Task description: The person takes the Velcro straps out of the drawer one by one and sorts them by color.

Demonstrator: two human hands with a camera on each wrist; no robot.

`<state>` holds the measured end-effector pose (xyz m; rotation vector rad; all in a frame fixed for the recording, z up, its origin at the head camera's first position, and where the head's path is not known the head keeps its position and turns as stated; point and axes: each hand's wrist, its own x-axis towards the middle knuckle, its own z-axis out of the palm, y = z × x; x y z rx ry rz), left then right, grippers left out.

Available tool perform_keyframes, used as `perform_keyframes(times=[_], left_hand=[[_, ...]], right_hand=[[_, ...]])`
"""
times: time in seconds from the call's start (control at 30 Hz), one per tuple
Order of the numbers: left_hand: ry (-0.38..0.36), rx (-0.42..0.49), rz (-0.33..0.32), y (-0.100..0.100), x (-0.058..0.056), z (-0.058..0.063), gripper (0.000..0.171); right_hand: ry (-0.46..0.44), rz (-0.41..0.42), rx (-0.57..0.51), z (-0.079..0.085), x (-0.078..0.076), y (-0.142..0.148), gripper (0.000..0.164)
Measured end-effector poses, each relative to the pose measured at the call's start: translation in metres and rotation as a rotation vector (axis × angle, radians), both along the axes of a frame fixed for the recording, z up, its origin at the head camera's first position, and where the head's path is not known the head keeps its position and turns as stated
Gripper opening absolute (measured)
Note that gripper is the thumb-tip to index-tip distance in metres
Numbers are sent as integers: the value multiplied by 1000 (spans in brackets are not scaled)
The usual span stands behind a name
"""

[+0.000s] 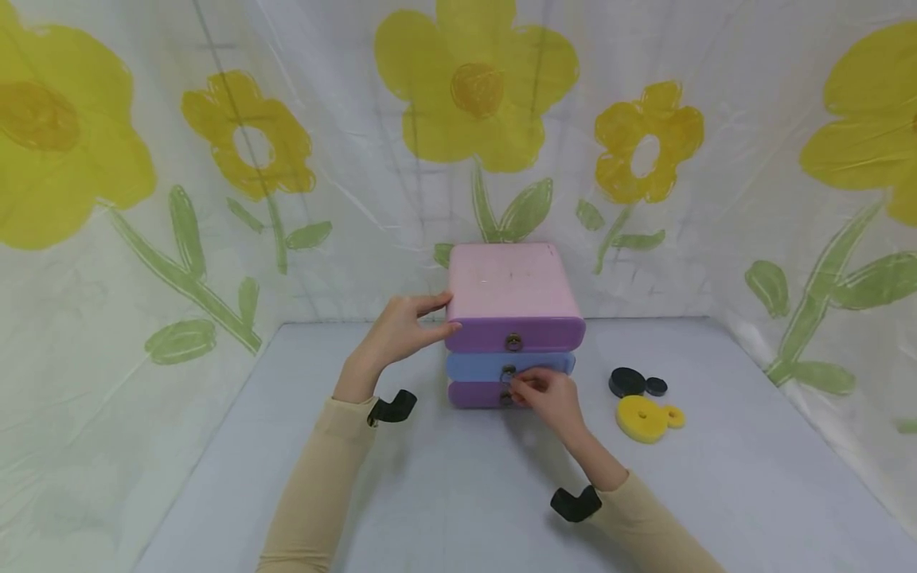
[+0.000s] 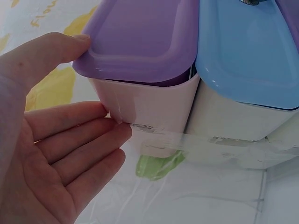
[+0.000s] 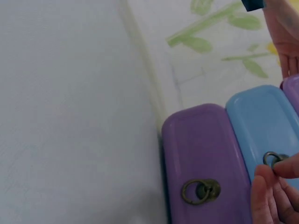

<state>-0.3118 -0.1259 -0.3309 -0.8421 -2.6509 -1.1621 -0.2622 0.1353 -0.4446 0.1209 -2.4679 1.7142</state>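
A small chest of drawers with a pink top [image 1: 512,278] stands at the back of the table. Its fronts are a purple top drawer [image 1: 476,335], a blue middle drawer [image 2: 247,51] and a purple bottom drawer [image 3: 201,144], each with a ring pull. At the chest's left side, my left hand [image 1: 397,334] rests its thumb on the top drawer's front edge and its nearly straight fingers against the side wall. My right hand [image 1: 555,398] pinches the blue drawer's ring pull [image 3: 265,158] between thumb and finger. The blue front appears nearly flush with its neighbours.
To the right of the chest lie a large black disc [image 1: 626,382], a small black disc [image 1: 656,387], a yellow disc [image 1: 641,419] and a smaller yellow ring [image 1: 674,416]. Behind the table hangs a white curtain [image 1: 344,239] with painted yellow flowers.
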Motion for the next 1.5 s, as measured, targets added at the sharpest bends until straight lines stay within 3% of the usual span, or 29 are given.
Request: perform_keyframes(times=[0.37,0.53,0.73,0.87,1.2,1.5], left_hand=[[6,4,-3,0,-1,0,63],[0,-2,0,0,-2,-1,64],[-1,-4,-1,-1,-3,-1,64],[-8,-11,3,-1,-2,-1,65],[1,-7,-8,0,-3,-1,63],[-13,-16,4,-1,-3,0,64]], right_hand=[[14,0,68,-14,5,11,18],[8,3,161,-19,6,13,14],[-35,62,267,-29,5,15,15],[-27,85,254,-33,5,12,14],[-68,32,185,-47,-4,3,10],[-64,22,193,-44,-4,2,9]])
